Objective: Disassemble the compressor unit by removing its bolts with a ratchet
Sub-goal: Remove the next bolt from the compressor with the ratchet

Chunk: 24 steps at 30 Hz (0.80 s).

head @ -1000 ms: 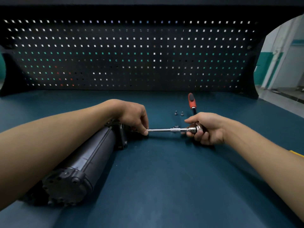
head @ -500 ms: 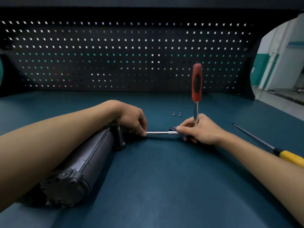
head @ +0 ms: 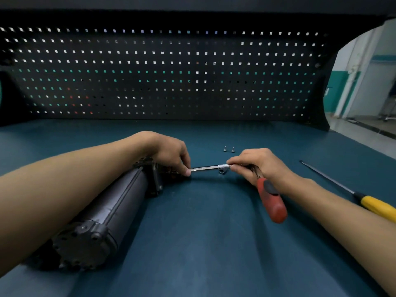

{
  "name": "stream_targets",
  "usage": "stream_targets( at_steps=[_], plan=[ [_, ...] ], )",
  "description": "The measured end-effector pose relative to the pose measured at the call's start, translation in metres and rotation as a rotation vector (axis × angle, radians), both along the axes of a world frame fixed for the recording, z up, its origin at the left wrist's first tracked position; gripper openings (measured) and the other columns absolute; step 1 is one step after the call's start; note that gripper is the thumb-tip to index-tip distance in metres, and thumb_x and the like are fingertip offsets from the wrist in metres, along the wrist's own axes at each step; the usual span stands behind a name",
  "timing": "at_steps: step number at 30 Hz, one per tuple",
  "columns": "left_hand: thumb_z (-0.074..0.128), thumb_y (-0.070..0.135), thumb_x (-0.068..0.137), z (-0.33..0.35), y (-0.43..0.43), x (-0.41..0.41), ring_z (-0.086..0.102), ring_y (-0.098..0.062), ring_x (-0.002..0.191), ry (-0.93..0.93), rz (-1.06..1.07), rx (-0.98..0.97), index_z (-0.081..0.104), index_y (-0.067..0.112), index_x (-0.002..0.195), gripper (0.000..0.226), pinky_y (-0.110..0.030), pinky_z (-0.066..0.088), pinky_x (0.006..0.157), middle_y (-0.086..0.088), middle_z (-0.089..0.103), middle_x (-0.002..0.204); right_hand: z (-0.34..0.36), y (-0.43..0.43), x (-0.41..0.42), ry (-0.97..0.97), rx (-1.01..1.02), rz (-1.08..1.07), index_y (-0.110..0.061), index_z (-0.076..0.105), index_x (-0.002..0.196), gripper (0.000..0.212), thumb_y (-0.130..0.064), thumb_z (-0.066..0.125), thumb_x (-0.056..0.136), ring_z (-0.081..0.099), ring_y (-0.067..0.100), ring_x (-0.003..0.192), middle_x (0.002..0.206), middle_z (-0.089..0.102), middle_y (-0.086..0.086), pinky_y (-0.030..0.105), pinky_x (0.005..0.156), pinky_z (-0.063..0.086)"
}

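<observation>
compressor unit (head: 111, 211) lies on its side on the blue-green table (head: 203, 243), at your left. it is a long dark cylinder. its near end cap, ringed with bolt holes, faces you at the lower left, and its far end points toward the middle of the bench. your left forearm lies along its top.

your left hand (head: 171, 153) sits over that far end with the fingers curled down. the fingertips close on the tip of the thin metal extension bar (head: 205, 168), right where it meets the unit. the joint itself is hidden under your fingers.

your right hand (head: 261, 166) is curled round the head of the ratchet (head: 271, 200). its forefinger and thumb pinch the knurled collar at the bar's other end. the red and black handle slants down out of the palm toward you, its end hanging above the table.

two small bolts (head: 228, 149) stand close together on the table just beyond the bar, between your hands. a long screwdriver (head: 375, 205) with a yellow handle lies to the right, partly behind your right forearm. a dark pegboard (head: 160, 71) rises along the back of the bench.
</observation>
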<state>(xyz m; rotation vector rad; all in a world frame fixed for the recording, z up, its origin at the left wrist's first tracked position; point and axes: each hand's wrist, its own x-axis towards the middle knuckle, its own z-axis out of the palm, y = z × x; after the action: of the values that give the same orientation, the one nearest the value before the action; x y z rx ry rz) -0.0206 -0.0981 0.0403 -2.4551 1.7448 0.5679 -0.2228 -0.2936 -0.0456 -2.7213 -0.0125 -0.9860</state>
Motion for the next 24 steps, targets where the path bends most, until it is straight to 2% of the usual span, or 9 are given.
stream_targets(
  at_steps=[2, 4, 7, 10, 13, 16, 19, 24],
  plan=[
    [0.07, 0.044, 0.09, -0.001, -0.001, 0.0, 0.064, 0.002, 0.065, 0.005, -0.002, 0.004, 0.077, 0.031, 0.096, 0.016, -0.016, 0.047, 0.065, 0.019, 0.073, 0.074, 0.006, 0.011, -0.007, 0.093, 0.14, -0.011, -0.062, 0.065, 0.098, 0.012, -0.054, 0.058, 0.092, 0.062, 0.008, 0.068, 0.082, 0.068, -0.013, 0.026, 0.058, 0.05],
    [0.07, 0.043, 0.09, -0.001, -0.002, 0.0, 0.065, 0.0, 0.067, 0.009, -0.007, 0.008, 0.077, 0.032, 0.095, 0.014, -0.017, 0.048, 0.066, 0.018, 0.074, 0.074, 0.015, 0.02, -0.012, 0.235, 0.391, -0.015, -0.051, 0.073, 0.094, 0.013, -0.053, 0.061, 0.088, 0.06, 0.005, 0.059, 0.078, 0.072, -0.01, 0.02, 0.053, 0.047],
    [0.071, 0.044, 0.089, -0.001, -0.002, 0.0, 0.065, 0.001, 0.067, -0.013, -0.019, 0.007, 0.077, 0.034, 0.092, 0.012, -0.018, 0.047, 0.067, 0.02, 0.073, 0.073, 0.028, 0.026, -0.01, 0.377, 0.779, -0.078, -0.022, 0.079, 0.096, 0.015, -0.027, 0.065, 0.096, 0.051, 0.011, 0.045, 0.07, 0.073, 0.002, 0.02, 0.039, 0.035],
    [0.072, 0.044, 0.088, -0.001, -0.002, 0.0, 0.064, 0.003, 0.066, -0.017, -0.021, 0.005, 0.078, 0.033, 0.095, 0.014, -0.016, 0.046, 0.064, 0.02, 0.073, 0.075, 0.036, 0.033, -0.01, 0.494, 1.013, -0.197, -0.009, 0.073, 0.101, 0.019, -0.021, 0.059, 0.099, 0.046, 0.012, 0.04, 0.069, 0.071, 0.01, 0.017, 0.034, 0.026],
    [0.073, 0.043, 0.087, -0.001, -0.001, 0.0, 0.066, 0.0, 0.069, -0.008, -0.013, -0.004, 0.079, 0.03, 0.097, 0.018, -0.017, 0.047, 0.066, 0.017, 0.075, 0.079, 0.041, 0.032, -0.006, 0.585, 1.244, -0.288, -0.007, 0.065, 0.098, 0.025, -0.03, 0.055, 0.101, 0.04, 0.009, 0.036, 0.066, 0.068, 0.009, 0.015, 0.03, 0.022],
    [0.074, 0.042, 0.087, -0.001, -0.001, -0.001, 0.066, -0.002, 0.07, 0.006, -0.007, -0.016, 0.079, 0.028, 0.099, 0.02, -0.018, 0.05, 0.068, 0.014, 0.076, 0.08, 0.045, 0.029, -0.002, 0.677, 1.432, -0.268, -0.01, 0.055, 0.094, 0.029, -0.036, 0.047, 0.104, 0.033, 0.004, 0.031, 0.06, 0.061, 0.005, 0.012, 0.025, 0.019],
    [0.074, 0.042, 0.088, -0.001, -0.001, -0.001, 0.065, -0.002, 0.067, 0.008, -0.01, -0.02, 0.079, 0.028, 0.097, 0.017, -0.018, 0.05, 0.067, 0.016, 0.075, 0.076, 0.046, 0.026, 0.0, 0.725, 1.504, -0.248, -0.008, 0.055, 0.101, 0.03, -0.036, 0.044, 0.104, 0.031, 0.002, 0.03, 0.058, 0.058, 0.003, 0.012, 0.023, 0.019],
    [0.073, 0.043, 0.088, 0.0, -0.001, -0.001, 0.066, -0.002, 0.071, -0.001, -0.013, -0.018, 0.077, 0.032, 0.093, 0.013, -0.018, 0.05, 0.069, 0.018, 0.074, 0.075, 0.047, 0.024, 0.0, 0.728, 1.628, -0.234, -0.004, 0.054, 0.09, 0.034, -0.034, 0.045, 0.104, 0.031, 0.001, 0.028, 0.059, 0.056, 0.004, 0.012, 0.022, 0.018]
  ],
)
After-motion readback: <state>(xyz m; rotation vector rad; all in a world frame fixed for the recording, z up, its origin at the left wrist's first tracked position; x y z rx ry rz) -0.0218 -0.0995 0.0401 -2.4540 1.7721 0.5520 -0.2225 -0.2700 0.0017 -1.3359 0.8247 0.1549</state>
